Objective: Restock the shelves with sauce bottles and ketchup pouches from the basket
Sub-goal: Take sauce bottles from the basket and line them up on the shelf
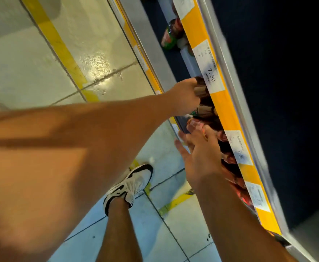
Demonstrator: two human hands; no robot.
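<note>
We look straight down along a store shelf point(228, 103) whose yellow front edge runs from the top of the view to the lower right. Our left hand point(183, 95) reaches in under that edge, fingers curled round the top of a dark bottle point(200, 89) that sits on the shelf just beneath the tag point(210, 76) reading 7.50. Our right hand point(200, 156) hovers lower along the same edge, fingers spread and holding nothing, their tips just beside a red-topped bottle point(194, 123). Between the two hands we can count one more bottle point(204, 109); farther toward the lower right a row of red packs point(232, 163) fills the shelf, too blurred for us to count. Five white tags show on the yellow edge. One red-and-green pouch point(171, 34) lies on the shelf near the top of the view. One sneaker point(130, 184) stands on the tiled floor point(90, 44), which carries yellow tape lines.
</note>
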